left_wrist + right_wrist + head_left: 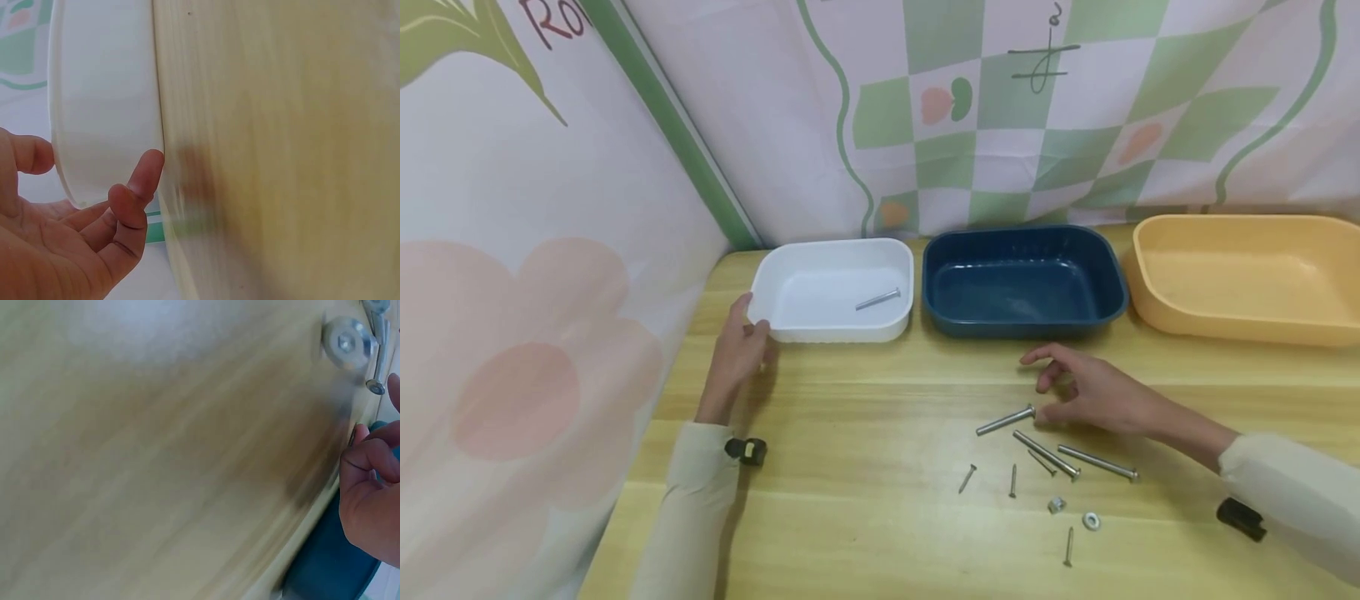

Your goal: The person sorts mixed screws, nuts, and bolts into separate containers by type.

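1 bolt (877,299) is in my white box (838,335); 3 more bolts (1047,454), 4 screws (1013,481), 1 nut (1057,504) and 1 ring (1096,524) lie on the wood table (850,500), so I think lots is left. My left hand (737,354) grips the white box's corner. My right hand (1097,393), fingers bent and apart, holds nothing, just beside 1 bolt. A blue box (1022,328) and a yellow box (1247,327) stand nearby, with checked cloth (940,158) behind

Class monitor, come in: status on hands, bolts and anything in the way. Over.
Left hand gripping white tray at its corner. Right hand near three loose bolts, apparently empty. One bolt in tray. Small screw crowding middle bolt.
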